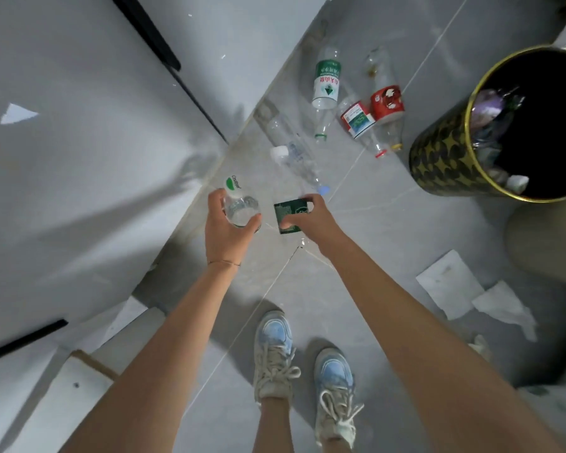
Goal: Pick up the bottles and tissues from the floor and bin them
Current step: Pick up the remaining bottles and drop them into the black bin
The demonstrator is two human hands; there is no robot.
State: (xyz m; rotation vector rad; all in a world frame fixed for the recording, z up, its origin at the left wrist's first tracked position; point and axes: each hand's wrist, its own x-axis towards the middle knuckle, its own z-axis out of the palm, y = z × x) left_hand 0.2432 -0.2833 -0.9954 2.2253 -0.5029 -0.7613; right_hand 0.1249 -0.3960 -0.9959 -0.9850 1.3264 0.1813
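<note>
My left hand (224,228) is closed around a clear bottle (241,207) with a green and white cap. My right hand (311,215) grips a dark green label (288,212) just to the right of that bottle. Several empty plastic bottles lie on the grey floor beyond my hands: a clear one (294,152), a green-labelled one (326,83) and two red-labelled ones (356,120) (387,101). A black and gold bin (445,158) stands at the right, with rubbish inside. White tissues (445,282) (504,305) lie on the floor at the lower right.
A light grey cabinet or wall (79,158) with black strips fills the left side. My two feet in blue and cream trainers (275,351) stand on the tiled floor below my hands. A beige rounded object (549,237) sits below the bin.
</note>
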